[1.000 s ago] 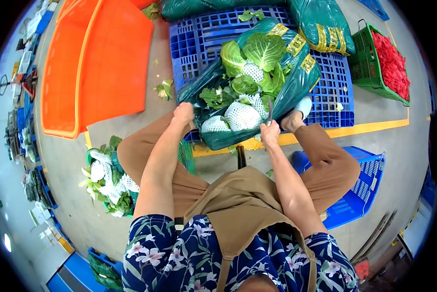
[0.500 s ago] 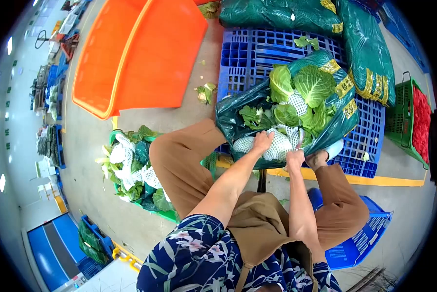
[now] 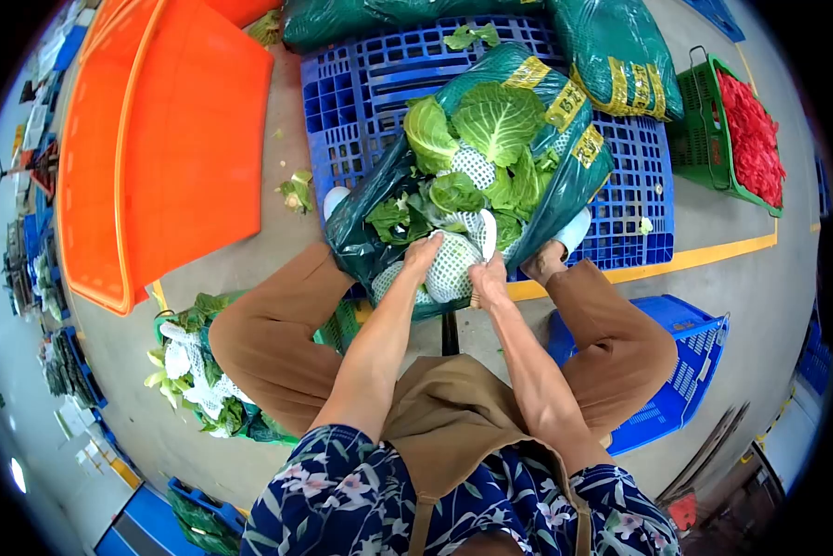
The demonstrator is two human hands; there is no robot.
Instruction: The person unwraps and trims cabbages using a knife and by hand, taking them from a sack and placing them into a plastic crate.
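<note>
An opened green plastic bag point(image 3: 347, 233) lies on the blue pallet point(image 3: 643, 167), holding leafy heads point(image 3: 500, 125) and white-netted heads. My left hand point(image 3: 423, 255) is closed on the left side of a netted head point(image 3: 451, 269) at the bag's near edge. On that head's right side, my right hand point(image 3: 487, 276) is closed, with white netting point(image 3: 486, 232) rising from it and a brownish handle-like end showing below the fingers. The rest of that tool is hidden.
Orange tub point(image 3: 194, 139) at the left; green basket of netted heads and leaves point(image 3: 198, 371) beside my left leg. Blue crate point(image 3: 671, 389) at the right; green crate point(image 3: 694, 120) with red material point(image 3: 750, 139). More green bags point(image 3: 620, 56) lie at the back.
My left hand has gone from the bag's left rim to the netted head. The netting by my right hand is now pulled up, and the blade seen there earlier no longer shows.
</note>
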